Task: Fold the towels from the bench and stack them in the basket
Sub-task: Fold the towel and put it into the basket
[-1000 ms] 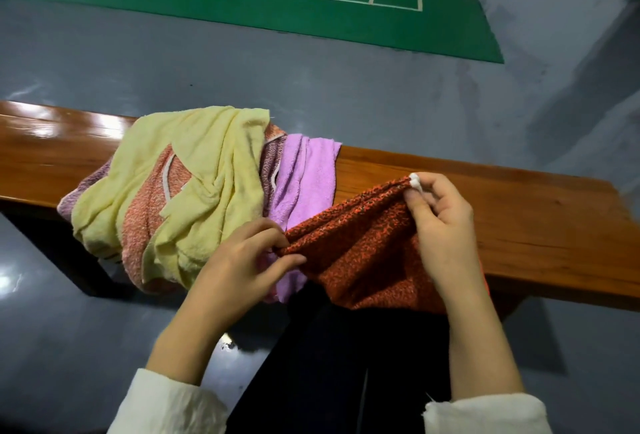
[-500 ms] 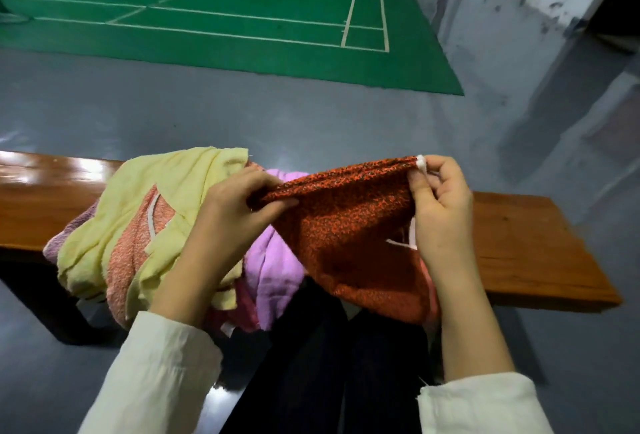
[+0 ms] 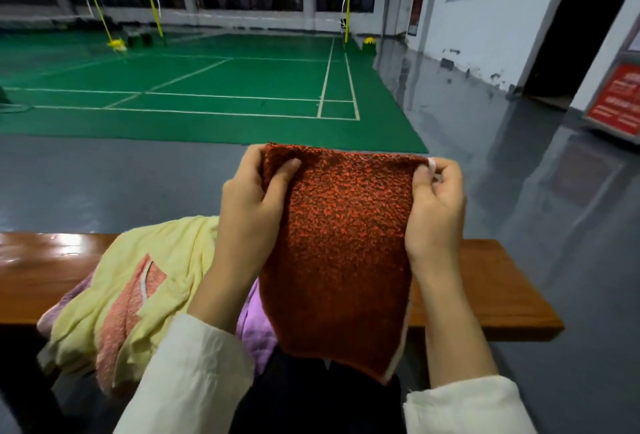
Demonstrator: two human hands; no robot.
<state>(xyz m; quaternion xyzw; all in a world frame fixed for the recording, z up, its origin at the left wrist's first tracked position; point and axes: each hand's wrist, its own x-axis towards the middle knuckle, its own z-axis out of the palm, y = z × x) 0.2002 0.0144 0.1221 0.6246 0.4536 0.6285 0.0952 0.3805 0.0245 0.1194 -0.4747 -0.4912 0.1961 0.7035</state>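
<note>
A dark red speckled towel hangs upright in front of me, held by its two top corners. My left hand pinches the top left corner. My right hand pinches the top right corner, by a white loop. The towel's lower edge dangles over my lap. On the wooden bench behind it lies a heap of other towels: a pale yellow one, a salmon pink one and a lilac one. No basket is in view.
Grey floor stretches beyond the bench to a green badminton court with nets and yellow posts. A wall and a dark doorway stand at the right, with a red sign beside them.
Both hands have lifted the red towel off the bench and spread it out so it hangs flat. The camera has tilted up, revealing the court and hall.
</note>
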